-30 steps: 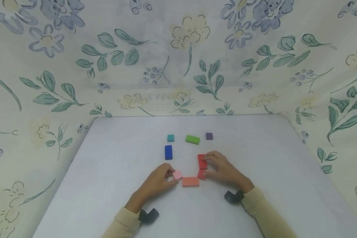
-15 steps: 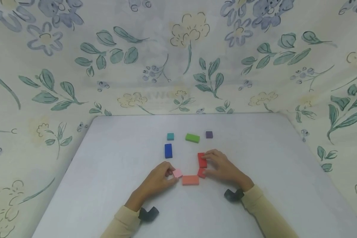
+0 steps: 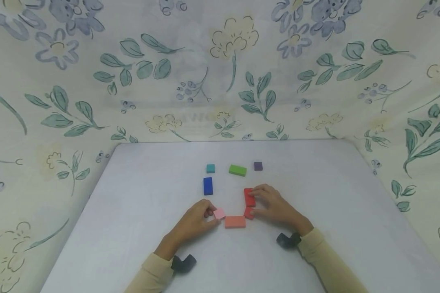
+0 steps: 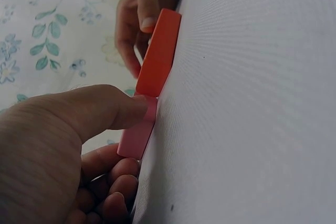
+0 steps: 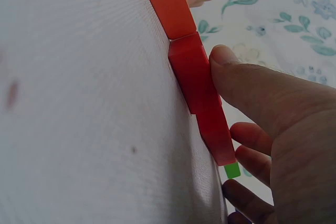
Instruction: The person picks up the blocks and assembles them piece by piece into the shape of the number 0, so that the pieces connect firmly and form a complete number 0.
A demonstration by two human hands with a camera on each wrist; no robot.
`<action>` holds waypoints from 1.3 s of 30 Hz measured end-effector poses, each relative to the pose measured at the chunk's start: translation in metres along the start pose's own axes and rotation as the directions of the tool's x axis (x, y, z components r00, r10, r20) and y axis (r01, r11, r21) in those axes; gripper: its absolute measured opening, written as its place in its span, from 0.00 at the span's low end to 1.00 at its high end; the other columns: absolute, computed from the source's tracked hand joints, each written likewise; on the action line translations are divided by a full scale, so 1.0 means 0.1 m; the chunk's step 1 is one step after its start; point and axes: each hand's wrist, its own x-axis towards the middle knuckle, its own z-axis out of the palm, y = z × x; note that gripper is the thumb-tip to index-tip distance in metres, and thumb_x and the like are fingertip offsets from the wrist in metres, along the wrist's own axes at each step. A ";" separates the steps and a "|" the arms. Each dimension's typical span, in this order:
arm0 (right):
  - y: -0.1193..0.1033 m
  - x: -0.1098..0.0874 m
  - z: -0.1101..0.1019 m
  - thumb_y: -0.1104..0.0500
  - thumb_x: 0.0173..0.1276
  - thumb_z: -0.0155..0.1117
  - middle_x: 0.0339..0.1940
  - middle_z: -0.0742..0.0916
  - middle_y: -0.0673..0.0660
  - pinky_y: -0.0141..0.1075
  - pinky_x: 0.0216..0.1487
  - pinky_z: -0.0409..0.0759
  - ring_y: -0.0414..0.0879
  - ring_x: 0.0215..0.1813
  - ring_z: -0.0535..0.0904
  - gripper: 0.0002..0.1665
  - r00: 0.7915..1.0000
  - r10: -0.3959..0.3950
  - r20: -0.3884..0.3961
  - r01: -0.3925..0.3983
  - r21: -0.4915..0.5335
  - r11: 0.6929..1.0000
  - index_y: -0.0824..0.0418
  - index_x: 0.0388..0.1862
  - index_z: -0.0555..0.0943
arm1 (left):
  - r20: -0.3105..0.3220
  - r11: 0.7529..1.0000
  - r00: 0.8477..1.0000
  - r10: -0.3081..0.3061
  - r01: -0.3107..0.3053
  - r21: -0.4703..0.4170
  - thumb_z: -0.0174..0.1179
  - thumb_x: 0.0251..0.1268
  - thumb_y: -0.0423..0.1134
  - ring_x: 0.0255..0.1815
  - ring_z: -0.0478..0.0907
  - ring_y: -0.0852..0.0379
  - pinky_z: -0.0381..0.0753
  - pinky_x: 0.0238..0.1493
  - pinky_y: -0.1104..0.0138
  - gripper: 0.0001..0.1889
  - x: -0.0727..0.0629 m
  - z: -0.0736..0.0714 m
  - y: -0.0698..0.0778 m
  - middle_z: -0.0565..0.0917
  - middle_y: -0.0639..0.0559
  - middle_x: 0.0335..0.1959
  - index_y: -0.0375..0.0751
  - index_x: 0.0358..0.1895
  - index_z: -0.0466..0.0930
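Observation:
My left hand (image 3: pixel 194 219) pinches a small pink block (image 3: pixel 219 213) between thumb and fingers. The block sits slightly turned at the left end of an orange rectangular block (image 3: pixel 235 222). In the left wrist view, the pink block (image 4: pixel 137 139) meets the orange block's near end. My right hand (image 3: pixel 276 206) holds two red blocks on the right: its thumb is against the small red block (image 3: pixel 248 213), its fingers against the longer red block (image 3: pixel 249 200). In the right wrist view, the small red block (image 5: pixel 190 72) joins orange and long red in a bent row.
Farther back on the white table (image 3: pixel 150 175) lie a blue rectangular block (image 3: pixel 207 186), a small teal block (image 3: pixel 210 168), a green rectangular block (image 3: pixel 237 170) and a small purple block (image 3: pixel 258 166). A floral cloth (image 3: pixel 201 110) hangs behind the table.
Both hands stay in place on the same blocks. The whole head view shifts by a few pixels; the blocks keep their layout.

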 end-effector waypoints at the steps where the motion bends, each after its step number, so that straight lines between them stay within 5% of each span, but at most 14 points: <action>1: 0.00 0.00 0.00 0.47 0.60 0.75 0.64 0.77 0.44 0.50 0.68 0.75 0.45 0.70 0.70 0.32 1.000 0.001 0.001 -0.001 0.001 1.000 0.45 0.63 0.78 | 0.001 1.000 1.000 -0.001 0.001 -0.003 0.70 0.59 0.43 0.37 0.72 0.62 0.77 0.41 0.67 0.14 0.00 0.00 0.00 0.76 0.59 0.34 0.46 0.44 0.79; 39: 0.00 -0.01 0.00 0.47 0.61 0.74 0.64 0.78 0.47 0.50 0.67 0.76 0.46 0.69 0.71 0.31 1.000 -0.019 -0.002 0.019 -0.009 1.000 0.47 0.63 0.78 | 0.007 0.999 0.999 0.033 -0.033 -0.013 0.71 0.58 0.43 0.38 0.72 0.62 0.78 0.42 0.67 0.15 -0.02 -0.02 0.01 0.77 0.59 0.35 0.44 0.44 0.79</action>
